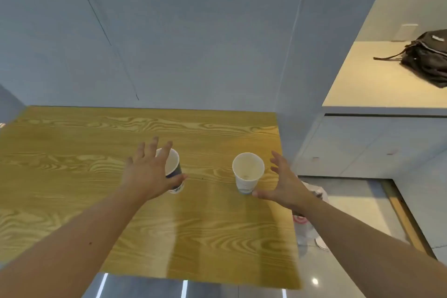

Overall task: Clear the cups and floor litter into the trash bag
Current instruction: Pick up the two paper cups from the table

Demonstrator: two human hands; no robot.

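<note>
Two white paper cups stand upright and empty on the wood-grain table (72, 176). The left cup (174, 164) has a dark blue band. My left hand (147, 174) is spread around it, with the fingers over its far rim and the thumb against its near side. The right cup (248, 172) stands a little apart. My right hand (285, 184) is open just to its right, and its thumb tip reaches the cup's base. On the floor past the table's right edge lies litter (303, 227), partly hidden by my right arm: something with a red mark, clear plastic and a white scrap (321, 243).
A crumpled white plastic item (318, 192) shows behind my right wrist. Blue-grey wall panels rise directly behind the table. At the right is a pale counter (362, 84) with a black backpack (428, 60) on it and cabinets below. The floor is glossy grey.
</note>
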